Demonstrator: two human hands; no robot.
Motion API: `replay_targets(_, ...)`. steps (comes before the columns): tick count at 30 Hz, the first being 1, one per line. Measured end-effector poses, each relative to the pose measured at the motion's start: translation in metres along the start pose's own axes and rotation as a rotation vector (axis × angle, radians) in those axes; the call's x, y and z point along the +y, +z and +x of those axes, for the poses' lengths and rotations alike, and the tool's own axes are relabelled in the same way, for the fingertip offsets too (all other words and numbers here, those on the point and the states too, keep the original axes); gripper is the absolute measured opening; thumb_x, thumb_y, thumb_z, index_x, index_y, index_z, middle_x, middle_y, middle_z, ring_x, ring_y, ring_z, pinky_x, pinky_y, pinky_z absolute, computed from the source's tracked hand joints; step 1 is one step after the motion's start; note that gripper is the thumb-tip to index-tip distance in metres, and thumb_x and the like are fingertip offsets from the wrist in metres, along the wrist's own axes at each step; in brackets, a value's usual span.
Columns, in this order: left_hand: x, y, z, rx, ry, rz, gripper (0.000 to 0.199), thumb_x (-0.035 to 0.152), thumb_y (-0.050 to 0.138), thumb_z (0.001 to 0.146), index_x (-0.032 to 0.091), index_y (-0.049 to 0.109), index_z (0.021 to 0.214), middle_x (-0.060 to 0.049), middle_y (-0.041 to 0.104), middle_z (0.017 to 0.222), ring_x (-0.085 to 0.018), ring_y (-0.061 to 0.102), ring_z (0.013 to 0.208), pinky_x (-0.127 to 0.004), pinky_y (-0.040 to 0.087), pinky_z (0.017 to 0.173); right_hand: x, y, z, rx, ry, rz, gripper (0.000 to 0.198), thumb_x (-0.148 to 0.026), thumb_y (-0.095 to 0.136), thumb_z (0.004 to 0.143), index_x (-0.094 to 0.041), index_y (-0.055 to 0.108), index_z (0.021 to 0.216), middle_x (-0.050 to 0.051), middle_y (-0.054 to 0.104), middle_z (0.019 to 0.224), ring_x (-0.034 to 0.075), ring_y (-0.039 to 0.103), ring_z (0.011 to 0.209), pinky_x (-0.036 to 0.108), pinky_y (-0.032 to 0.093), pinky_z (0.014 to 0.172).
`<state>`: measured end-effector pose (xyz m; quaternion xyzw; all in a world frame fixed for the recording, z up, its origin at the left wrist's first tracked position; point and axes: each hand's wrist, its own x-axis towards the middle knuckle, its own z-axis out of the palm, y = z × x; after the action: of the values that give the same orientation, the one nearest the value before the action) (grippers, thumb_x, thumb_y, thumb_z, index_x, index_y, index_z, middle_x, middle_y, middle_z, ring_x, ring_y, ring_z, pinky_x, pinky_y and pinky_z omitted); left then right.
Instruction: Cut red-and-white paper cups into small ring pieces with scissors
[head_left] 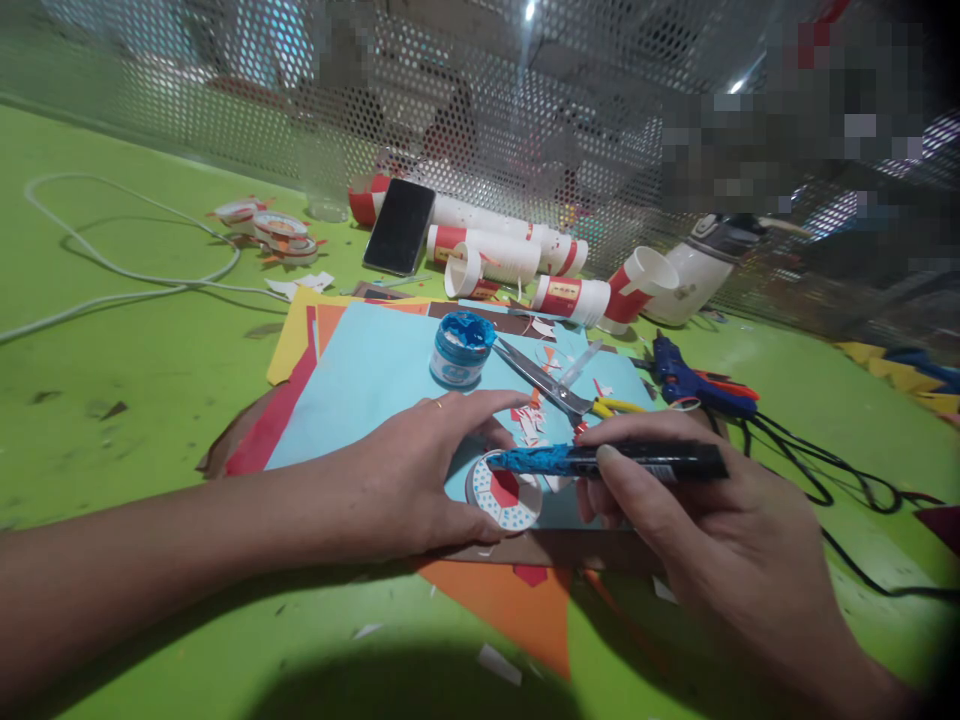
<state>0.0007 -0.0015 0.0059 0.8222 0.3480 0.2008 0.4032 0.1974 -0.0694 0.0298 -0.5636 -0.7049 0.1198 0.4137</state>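
Note:
My left hand (420, 470) grips a small round white paper disc (517, 515) by its edge, thumb at the near side and fingers behind. The disc carries a red polygon in its middle and blue dots around it. My right hand (720, 530) is closed around a black marker pen (652, 461) whose front part is coated in blue paint. The pen's tip rests at or just over the disc's upper left edge; I cannot tell if it touches. Behind my left hand stands an open jar of blue paint (459, 365). Scissors (551, 383) with yellow handles lie beside the jar.
Light blue paper (337, 370) lies over other coloured sheets and scraps. Red-and-white paper cups (574, 299), a phone (399, 227) and small paper turtle-like shapes (281, 232) are farther back. A blue glue gun (697, 385) with black cable lies right; a white cable (112, 265) loops left.

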Motion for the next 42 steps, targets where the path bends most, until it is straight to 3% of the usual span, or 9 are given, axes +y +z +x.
replay_targets(5, 0.0006, -0.0001, -0.0004, 0.002, 0.022, -0.015, 0.078, 0.023, 0.072, 0.066, 0.024, 0.041, 0.137, -0.004, 0.063, 0.122, -0.024, 0.057, 0.112, -0.035, 0.042, 0.095, 0.0003, -0.0006, -0.0003, -0.058, 0.032, 0.001, 0.007, -0.025, 0.057, 0.088, -0.026, 0.064, 0.089, -0.005, 0.065, 0.072, 0.009, 0.060, 0.054, 0.017, 0.049, 0.046)
replay_targets(10, -0.0005, 0.0008, -0.0003, 0.016, 0.027, -0.025, 0.076, 0.022, 0.072, 0.066, 0.025, 0.042, 0.137, -0.003, 0.064, 0.119, -0.024, 0.058, 0.110, -0.035, 0.043, 0.094, 0.0003, -0.0009, -0.0008, -0.025, -0.020, -0.031, 0.006, -0.024, 0.058, 0.087, -0.026, 0.064, 0.088, -0.004, 0.065, 0.075, 0.010, 0.060, 0.064, 0.018, 0.051, 0.059)
replay_targets(19, -0.0012, 0.0002, 0.0006, 0.007, 0.020, 0.027, 0.081, 0.025, 0.075, 0.065, 0.023, 0.040, 0.138, -0.004, 0.062, 0.123, -0.023, 0.056, 0.112, -0.033, 0.042, 0.095, -0.0008, -0.0023, 0.0012, -0.046, -0.108, -0.109, 0.007, -0.022, 0.057, 0.087, -0.025, 0.063, 0.088, -0.006, 0.066, 0.075, 0.008, 0.061, 0.064, 0.015, 0.049, 0.061)
replay_targets(24, 0.0007, -0.0005, 0.0008, 0.002, 0.000, 0.025, 0.081, 0.024, 0.075, 0.065, 0.023, 0.040, 0.138, -0.003, 0.062, 0.123, -0.021, 0.057, 0.111, -0.032, 0.043, 0.094, 0.0000, -0.0037, -0.0005, -0.007, -0.049, -0.069, 0.007, -0.025, 0.057, 0.088, -0.026, 0.063, 0.087, -0.007, 0.063, 0.066, 0.006, 0.058, 0.055, 0.013, 0.047, 0.051)
replay_targets(29, 0.0019, -0.0013, 0.0001, 0.003, -0.014, 0.041, 0.083, 0.024, 0.076, 0.064, 0.023, 0.040, 0.138, -0.004, 0.061, 0.124, -0.023, 0.056, 0.113, -0.033, 0.043, 0.095, -0.0033, -0.0067, -0.0019, 0.154, 0.047, -0.026, 0.012, -0.031, 0.058, 0.088, -0.025, 0.065, 0.080, -0.007, 0.061, 0.058, 0.006, 0.057, 0.050, 0.014, 0.046, 0.048)
replay_targets(31, 0.0013, -0.0010, 0.0002, 0.000, -0.020, 0.041, 0.084, 0.023, 0.076, 0.063, 0.024, 0.039, 0.139, -0.004, 0.062, 0.122, -0.023, 0.056, 0.112, -0.034, 0.042, 0.095, -0.0038, -0.0069, -0.0015, 0.132, 0.040, -0.039, 0.011, -0.030, 0.058, 0.088, -0.025, 0.065, 0.080, -0.007, 0.060, 0.057, 0.007, 0.056, 0.048, 0.015, 0.045, 0.047)
replay_targets(36, -0.0006, 0.0004, 0.0020, 0.004, -0.017, 0.052, 0.085, 0.024, 0.077, 0.063, 0.024, 0.038, 0.139, -0.004, 0.061, 0.123, -0.023, 0.056, 0.112, -0.035, 0.042, 0.096, -0.0021, -0.0041, -0.0012, 0.089, -0.059, -0.098, 0.008, -0.024, 0.058, 0.086, -0.025, 0.063, 0.080, -0.005, 0.064, 0.068, 0.009, 0.058, 0.058, 0.019, 0.051, 0.057)
replay_targets(42, -0.0015, 0.0015, 0.0011, 0.025, 0.013, 0.095, 0.083, 0.027, 0.076, 0.063, 0.023, 0.040, 0.138, -0.006, 0.059, 0.128, -0.024, 0.055, 0.114, -0.036, 0.042, 0.096, 0.0027, 0.0000, -0.0049, 0.075, -0.087, -0.100, 0.006, -0.023, 0.060, 0.085, -0.027, 0.064, 0.088, -0.007, 0.066, 0.075, 0.008, 0.060, 0.062, 0.016, 0.050, 0.058)
